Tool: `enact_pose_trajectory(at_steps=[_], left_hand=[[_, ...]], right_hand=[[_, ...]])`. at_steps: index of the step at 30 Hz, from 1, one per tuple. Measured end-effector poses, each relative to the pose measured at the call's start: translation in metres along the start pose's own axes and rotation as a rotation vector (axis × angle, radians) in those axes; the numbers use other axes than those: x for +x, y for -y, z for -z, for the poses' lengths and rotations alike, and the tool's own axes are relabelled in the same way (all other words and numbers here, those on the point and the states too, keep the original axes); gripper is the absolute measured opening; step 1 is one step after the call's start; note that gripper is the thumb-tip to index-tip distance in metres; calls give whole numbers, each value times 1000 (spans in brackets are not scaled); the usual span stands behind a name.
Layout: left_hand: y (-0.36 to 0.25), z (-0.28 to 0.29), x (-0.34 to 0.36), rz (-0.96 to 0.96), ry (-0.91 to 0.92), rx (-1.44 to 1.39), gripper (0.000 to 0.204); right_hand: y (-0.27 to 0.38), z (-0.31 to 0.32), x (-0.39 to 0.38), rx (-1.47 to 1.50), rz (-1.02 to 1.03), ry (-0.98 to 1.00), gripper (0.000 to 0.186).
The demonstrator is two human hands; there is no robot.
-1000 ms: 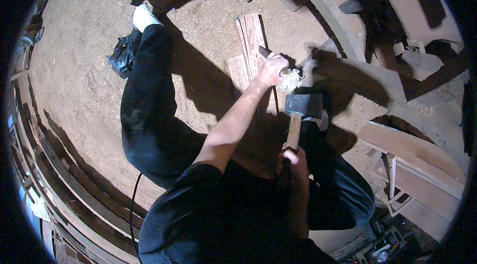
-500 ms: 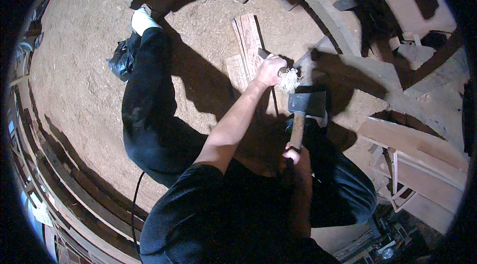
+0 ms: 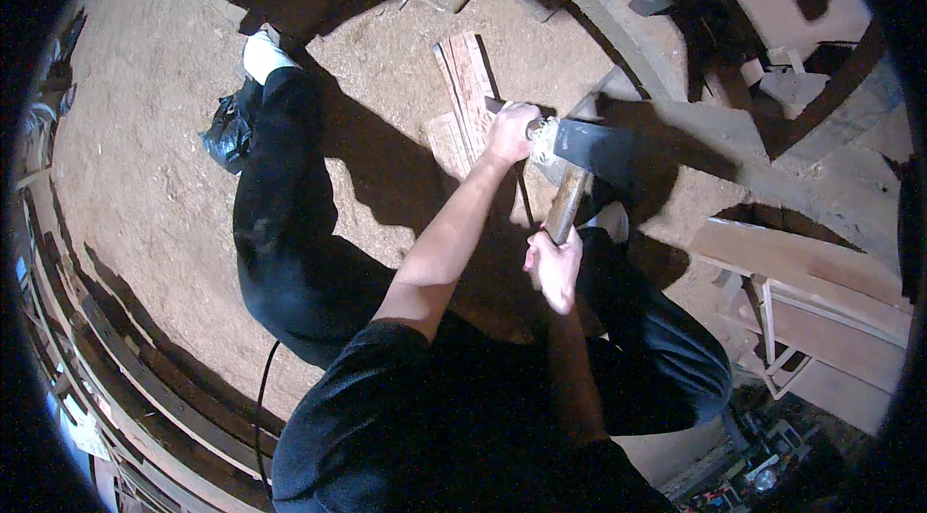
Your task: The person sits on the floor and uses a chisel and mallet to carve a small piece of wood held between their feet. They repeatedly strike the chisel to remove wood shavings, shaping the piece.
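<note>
My left hand [image 3: 512, 133] is closed around what looks like a chisel, with a dark metal part [image 3: 493, 105] showing beyond the fingers. Its wooden handle ends in a pale frayed tuft [image 3: 544, 140]. In my right hand [image 3: 557, 267] is the wooden handle of a hatchet with a broad dark head [image 3: 591, 144]. The hatchet's blunt side is at the frayed end; whether they touch, I cannot tell. Just beyond my left hand lies a reddish plank [image 3: 466, 78] with lengthwise lines, beside a paler board [image 3: 446, 138]. My fingers hide most of the chisel.
Sawdust-coloured ground [image 3: 164, 127] surrounds my legs. A dark plastic bag [image 3: 224, 134] lies by my left foot [image 3: 266, 55]. A thick curved timber [image 3: 618, 15] crosses ahead on the right. Boards [image 3: 801, 271] are stacked at right, long timbers [image 3: 145, 373] at left, and a black cable [image 3: 263, 407] runs beside me.
My right hand has swung the hatchet upward and forward, bringing its head from below the frayed handle end right up to it. My left hand keeps its grip on the chisel.
</note>
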State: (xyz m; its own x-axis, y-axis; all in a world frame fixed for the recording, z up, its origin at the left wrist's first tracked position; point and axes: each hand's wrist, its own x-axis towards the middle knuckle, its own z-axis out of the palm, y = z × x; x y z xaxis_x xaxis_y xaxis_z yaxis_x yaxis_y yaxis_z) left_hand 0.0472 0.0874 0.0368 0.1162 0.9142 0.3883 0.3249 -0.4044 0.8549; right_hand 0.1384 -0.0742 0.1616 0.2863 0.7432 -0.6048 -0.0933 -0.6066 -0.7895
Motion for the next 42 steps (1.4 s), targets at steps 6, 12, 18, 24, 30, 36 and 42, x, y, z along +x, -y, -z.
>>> enact_pose_trajectory(at_steps=[6, 12, 18, 24, 30, 36, 42], left_hand=[[0, -2, -4, 3, -17, 30, 18], [6, -3, -1, -33, 5, 52, 18], [4, 0, -5, -13, 6, 39, 21], [2, -1, -2, -49, 52, 78, 22], [7, 3, -2, -6, -8, 71, 22], [3, 0, -1, -15, 41, 58, 19], [14, -2, -12, -23, 42, 73, 21]], right_hand=[[1, 4, -15, 206, 79, 121, 14], [-8, 2, -7, 183, 95, -37, 15], [-17, 15, 0, 267, 4, 65, 19], [11, 12, -13, 173, 78, -18, 15], [14, 9, -7, 75, -61, -20, 16], [6, 4, -12, 55, 67, -125, 16], [37, 5, -20, -16, -132, 17, 13]])
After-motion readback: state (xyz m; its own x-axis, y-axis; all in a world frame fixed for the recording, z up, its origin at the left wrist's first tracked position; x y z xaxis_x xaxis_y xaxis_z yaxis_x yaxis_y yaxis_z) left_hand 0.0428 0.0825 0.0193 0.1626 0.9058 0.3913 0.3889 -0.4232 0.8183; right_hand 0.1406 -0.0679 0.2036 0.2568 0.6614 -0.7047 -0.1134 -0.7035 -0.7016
